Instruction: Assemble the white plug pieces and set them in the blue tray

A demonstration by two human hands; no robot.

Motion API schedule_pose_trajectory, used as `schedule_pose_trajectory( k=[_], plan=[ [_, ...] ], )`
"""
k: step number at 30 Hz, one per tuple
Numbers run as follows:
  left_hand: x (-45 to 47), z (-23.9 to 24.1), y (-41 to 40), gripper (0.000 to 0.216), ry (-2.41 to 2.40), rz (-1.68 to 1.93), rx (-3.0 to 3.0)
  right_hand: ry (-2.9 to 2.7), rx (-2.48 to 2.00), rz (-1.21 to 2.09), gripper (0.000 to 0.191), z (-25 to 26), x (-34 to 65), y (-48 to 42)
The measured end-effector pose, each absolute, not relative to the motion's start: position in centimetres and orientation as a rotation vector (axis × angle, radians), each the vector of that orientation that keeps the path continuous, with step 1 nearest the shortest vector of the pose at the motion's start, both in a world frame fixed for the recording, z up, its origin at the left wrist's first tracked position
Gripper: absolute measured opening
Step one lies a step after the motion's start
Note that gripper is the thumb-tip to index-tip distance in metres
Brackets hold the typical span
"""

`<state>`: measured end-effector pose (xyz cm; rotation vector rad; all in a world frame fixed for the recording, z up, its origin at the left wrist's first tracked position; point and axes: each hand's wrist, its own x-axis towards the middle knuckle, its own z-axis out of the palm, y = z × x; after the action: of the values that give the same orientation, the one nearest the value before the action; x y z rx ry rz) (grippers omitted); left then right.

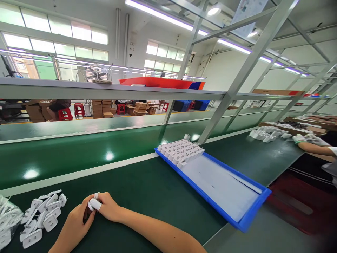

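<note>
My left hand [75, 224] and my right hand [110, 207] meet over the green work surface at the lower left. Between their fingertips they pinch a small white plastic piece [91, 206], mostly covered, so its exact kind does not show. White coverings wrap fingertips of my right hand. Just left of my hands lies a loose pile of white plug faceplates [50, 222] with slots or pins. A clear plastic bag [10, 215] with more white parts sits at the left edge.
To the right, a blue-rimmed tray [202, 196] holds rows of white charger housings [181, 151] at its far end. A metal upright [244, 59] rises behind it, and a shelf [105, 89] crosses overhead. A co-worker's gloved hands [310, 139] are at far right, near white parts [268, 133].
</note>
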<state>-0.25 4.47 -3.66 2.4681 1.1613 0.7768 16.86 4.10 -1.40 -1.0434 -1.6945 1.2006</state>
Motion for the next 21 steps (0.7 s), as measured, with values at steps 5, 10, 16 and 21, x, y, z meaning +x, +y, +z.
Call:
schedule_pose_trajectory(
  k=[5, 10, 16, 21],
  plan=[
    [-0.23, -3.58, 4.42, 0.04, 1.168, 0.787, 2.464, -1.709, -0.995, 1.16, 0.023, -1.45, 16.9, 4.15],
    [-0.13, -3.48, 4.51, 0.04, 1.17, 0.802, 2.459, -1.704, -0.991, 1.152, 0.02, -1.83, 16.89, 4.3],
    [-0.17, -3.37, 4.41, 0.04, 1.172, 0.798, 2.464, -1.685, -0.981, 1.159, 0.021, -1.77, 16.81, 4.25],
    [-0.13, -3.33, 4.5, 0.041, 1.165, 0.808, 2.462, -1.693, -1.0, 1.166, 0.022, -1.57, 16.86, 4.24]
  ],
)
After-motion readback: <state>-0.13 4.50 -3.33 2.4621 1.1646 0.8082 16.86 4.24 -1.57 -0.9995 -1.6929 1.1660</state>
